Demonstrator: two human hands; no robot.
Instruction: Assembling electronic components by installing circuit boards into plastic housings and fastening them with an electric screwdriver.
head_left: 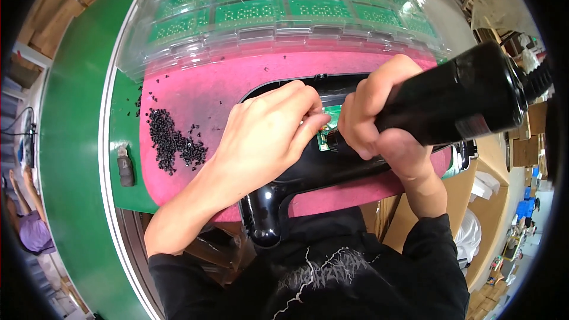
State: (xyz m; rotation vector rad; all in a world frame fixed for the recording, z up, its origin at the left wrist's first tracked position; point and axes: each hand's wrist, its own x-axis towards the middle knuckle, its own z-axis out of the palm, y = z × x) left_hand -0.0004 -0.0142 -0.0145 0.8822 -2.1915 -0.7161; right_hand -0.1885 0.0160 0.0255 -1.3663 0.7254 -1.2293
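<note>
My right hand (379, 109) is wrapped round a black electric screwdriver (459, 98), which is tilted with its tip end toward a small green circuit board (324, 141). The board sits in a glossy black plastic housing (338, 169) lying on a pink mat. My left hand (269, 121) reaches over the housing from the left, thumb and forefinger pinched together just above the board. Whatever those fingertips hold, if anything, is too small to make out. The screwdriver's tip is mostly hidden by my right fingers and the board's edge.
Loose small black screws (169, 142) lie heaped on the pink mat (195, 92) at the left. Stacked clear plastic trays (237, 38) of green circuit boards stand at the back. A dark small tool (125, 169) rests on the green surface. An open cardboard box (468, 201) stands at right.
</note>
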